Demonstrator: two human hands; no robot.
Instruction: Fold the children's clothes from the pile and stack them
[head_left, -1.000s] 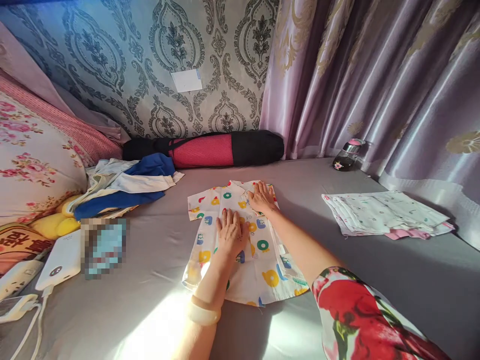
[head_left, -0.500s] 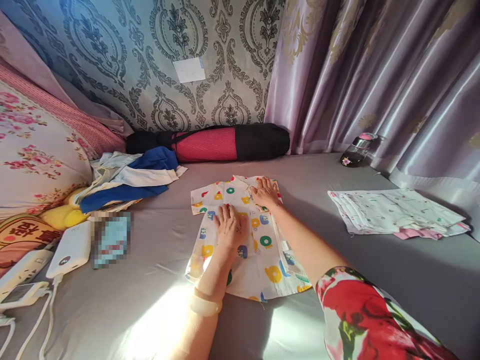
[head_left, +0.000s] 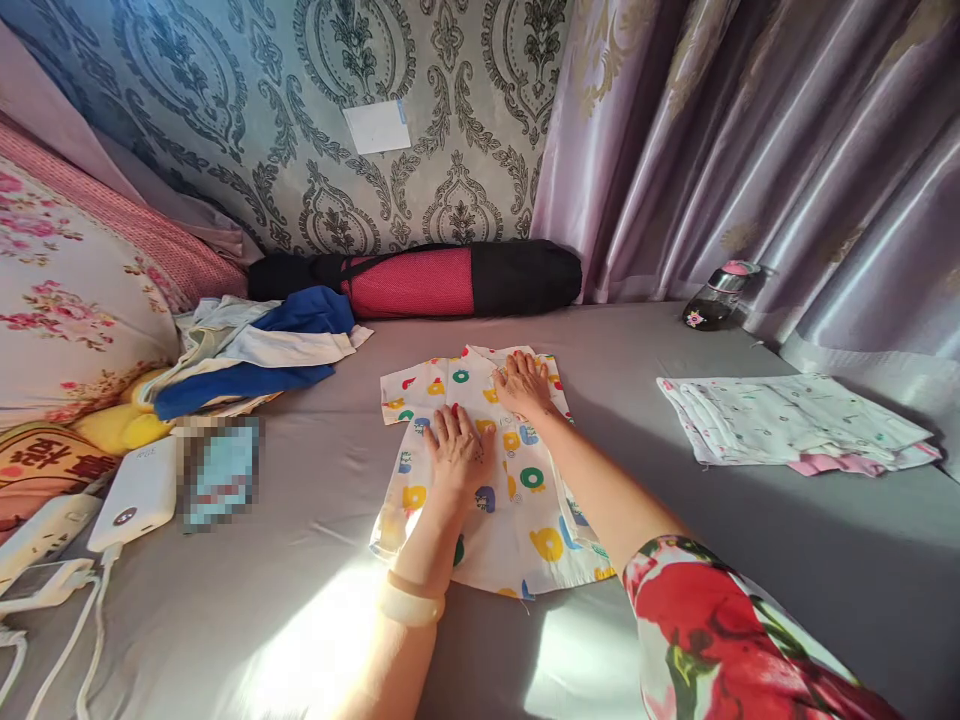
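A small white child's shirt (head_left: pixel 420 385) printed with coloured shapes lies spread on the grey bed sheet (head_left: pixel 315 480), its right side folded in. My left hand (head_left: pixel 457 455) rests flat on the middle of the shirt, fingers stretched out. My right hand (head_left: pixel 523 383) lies flat on the shirt's upper part near the collar, fingers spread. Neither hand holds anything. A pale bangle (head_left: pixel 409 605) sits on my left wrist.
A pile of blue and white clothes (head_left: pixel 259 350) lies at the left. Folded white printed cloths (head_left: pixel 787 420) are stacked at the right. A black and red roll bag (head_left: pixel 420 282) lies along the wall. Power banks with cables (head_left: pixel 135 490), floral pillows (head_left: pixel 67 320) and a small bottle (head_left: pixel 712 300) border the bed.
Both hands stay pressed flat on the shirt, shifting only slightly. The view has tilted a little.
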